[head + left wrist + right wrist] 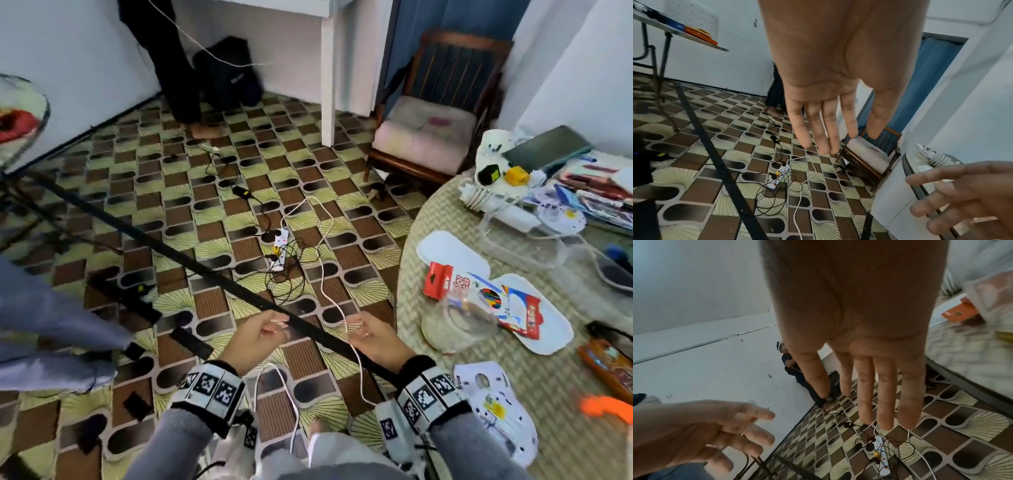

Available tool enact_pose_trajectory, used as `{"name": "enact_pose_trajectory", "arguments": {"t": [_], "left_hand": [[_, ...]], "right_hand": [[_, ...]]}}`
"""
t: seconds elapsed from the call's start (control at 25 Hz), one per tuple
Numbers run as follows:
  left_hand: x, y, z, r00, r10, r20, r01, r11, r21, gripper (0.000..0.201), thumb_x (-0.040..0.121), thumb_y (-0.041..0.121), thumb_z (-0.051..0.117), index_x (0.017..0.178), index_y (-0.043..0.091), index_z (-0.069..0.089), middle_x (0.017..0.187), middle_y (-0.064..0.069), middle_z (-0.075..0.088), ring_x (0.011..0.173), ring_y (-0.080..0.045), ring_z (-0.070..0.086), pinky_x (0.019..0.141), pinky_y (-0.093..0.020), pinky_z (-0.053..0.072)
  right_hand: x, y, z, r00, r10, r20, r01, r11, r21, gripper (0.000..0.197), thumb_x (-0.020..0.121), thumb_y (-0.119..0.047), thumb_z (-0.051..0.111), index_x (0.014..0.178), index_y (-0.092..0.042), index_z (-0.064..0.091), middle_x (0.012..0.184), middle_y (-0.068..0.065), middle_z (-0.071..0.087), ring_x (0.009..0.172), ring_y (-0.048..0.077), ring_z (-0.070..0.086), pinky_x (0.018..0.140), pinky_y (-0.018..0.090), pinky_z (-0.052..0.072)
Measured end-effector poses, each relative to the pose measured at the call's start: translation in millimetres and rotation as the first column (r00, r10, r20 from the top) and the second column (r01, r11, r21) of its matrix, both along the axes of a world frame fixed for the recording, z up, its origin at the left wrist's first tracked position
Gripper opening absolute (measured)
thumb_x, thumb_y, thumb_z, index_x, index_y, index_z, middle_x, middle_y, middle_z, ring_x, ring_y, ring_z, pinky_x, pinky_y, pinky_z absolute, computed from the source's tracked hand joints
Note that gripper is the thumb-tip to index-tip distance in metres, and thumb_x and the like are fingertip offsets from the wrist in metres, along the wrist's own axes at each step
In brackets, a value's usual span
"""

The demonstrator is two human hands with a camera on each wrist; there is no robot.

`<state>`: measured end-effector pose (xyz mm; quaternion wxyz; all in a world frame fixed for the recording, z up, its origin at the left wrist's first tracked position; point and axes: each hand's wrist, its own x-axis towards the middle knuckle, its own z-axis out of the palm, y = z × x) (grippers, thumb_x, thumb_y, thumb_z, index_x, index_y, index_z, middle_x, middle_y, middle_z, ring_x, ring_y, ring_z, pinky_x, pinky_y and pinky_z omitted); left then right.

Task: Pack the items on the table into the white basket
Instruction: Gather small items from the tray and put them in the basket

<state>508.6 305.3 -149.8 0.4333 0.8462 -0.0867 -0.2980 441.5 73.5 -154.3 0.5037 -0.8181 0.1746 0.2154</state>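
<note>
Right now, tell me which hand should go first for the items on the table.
The right hand, probably. The round table with the red packet lies on its side, just beyond it. The left hand hangs over the floor, farther from the table. Both hands are empty, fingers straight.

A room in a home. A cushioned wooden armchair [428, 113] stands on patterned flooring [212, 212]. A power strip [280, 250] with tangled cords lies nearby.
</note>
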Motion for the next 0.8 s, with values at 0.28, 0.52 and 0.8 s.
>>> {"name": "enact_pose_trajectory", "arguments": {"t": [0.28,0.52,0.8], "left_hand": [[102,-33,-15,0.987,-0.133,-0.085,0.131,0.991,-0.028,0.026,0.090,0.015,0.061,0.112,0.027,0.057,0.100,0.002,0.065,0.097,-0.012,0.062,0.087,-0.025,0.048],[210,-62,-26,0.945,-0.314,-0.093,0.310,0.949,-0.060,0.025,0.088,0.013,0.065,0.108,0.027,0.058,0.097,-0.011,0.066,0.094,-0.023,0.064,0.086,-0.032,0.048],[300,-105,-18,0.859,-0.500,-0.106,0.492,0.865,-0.093,0.025,0.089,0.009,0.062,0.110,0.022,0.059,0.093,-0.004,0.062,0.087,-0.017,0.058,0.074,-0.025,0.046]], "right_hand": [[58,-15,-9,0.991,-0.126,0.038,0.128,0.991,-0.049,0.034,0.094,-0.015,0.055,0.127,-0.011,0.049,0.116,0.002,0.057,0.111,0.014,0.053,0.087,0.020,0.038],[134,-25,-25,0.910,-0.415,0.022,0.414,0.910,0.027,0.031,0.093,-0.012,0.056,0.124,-0.015,0.049,0.089,-0.003,0.060,0.084,0.009,0.057,0.082,0.025,0.046],[191,-25,-14,0.817,-0.575,0.044,0.573,0.818,0.039,0.027,0.095,-0.013,0.054,0.122,-0.014,0.052,0.082,-0.004,0.057,0.075,0.009,0.056,0.066,0.019,0.045]]}}
